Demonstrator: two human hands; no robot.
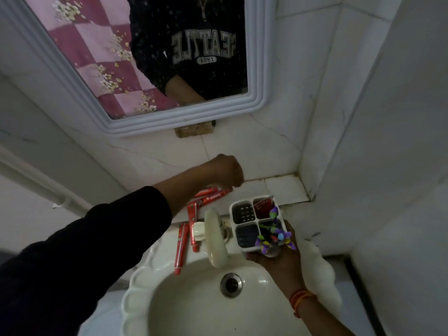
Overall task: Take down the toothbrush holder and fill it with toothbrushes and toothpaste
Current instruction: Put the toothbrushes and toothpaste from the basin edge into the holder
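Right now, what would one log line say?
right hand: holds toothbrush holder | toothbrushes: inside | left hand: over toothpaste tubes

Ledge — red toothpaste tubes

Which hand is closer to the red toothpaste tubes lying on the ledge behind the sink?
Left. The left hand hovers closed just above the toothpaste tubes, while the right hand is off to their right, holding the toothbrush holder over the sink.

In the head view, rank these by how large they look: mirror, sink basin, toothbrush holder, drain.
1. mirror, cut off by the frame's top edge
2. sink basin, also cropped, at the bottom
3. toothbrush holder
4. drain

The holder sits nearer the camera, yet clearly exceeds the drain.
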